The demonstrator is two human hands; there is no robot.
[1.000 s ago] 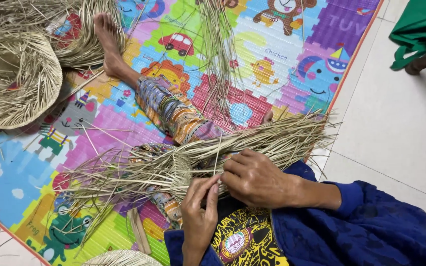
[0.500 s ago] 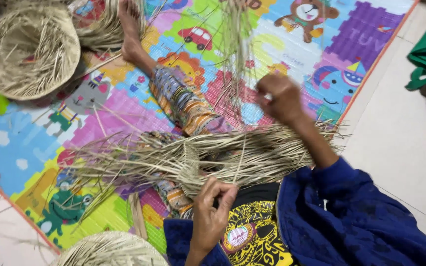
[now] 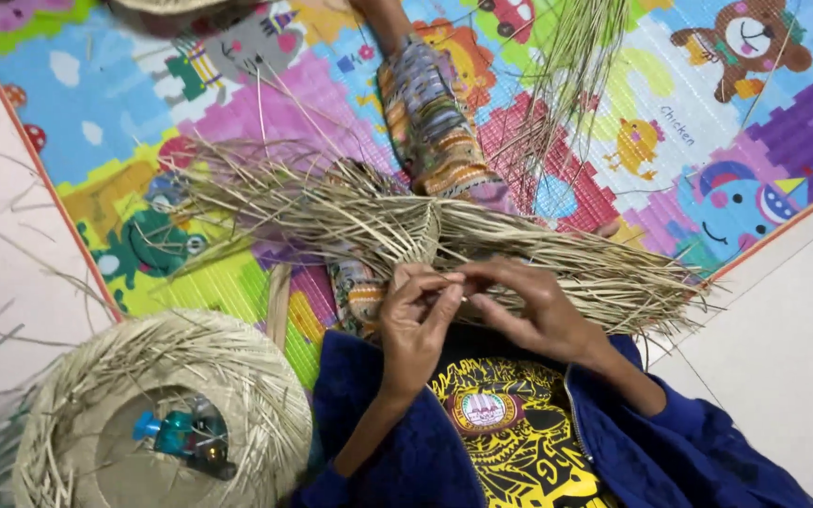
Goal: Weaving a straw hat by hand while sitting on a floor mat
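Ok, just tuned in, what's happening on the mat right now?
A person sits on a colourful play mat with a half-woven piece of dried straw across the lap, loose strand ends fanning out both sides. The left hand and right hand meet at its near edge, fingers pinching thin strands. A woven straw hat lies at the left with a small blue bottle inside.

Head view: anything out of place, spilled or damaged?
Mostly normal weaving clutter. Loose straw strands lie strewn off the play mat onto the bare floor at left. A small blue-green bottle lies on its side inside the woven hat. Both hands, left hand and right hand, pinch strands of the straw weave; no damage visible.
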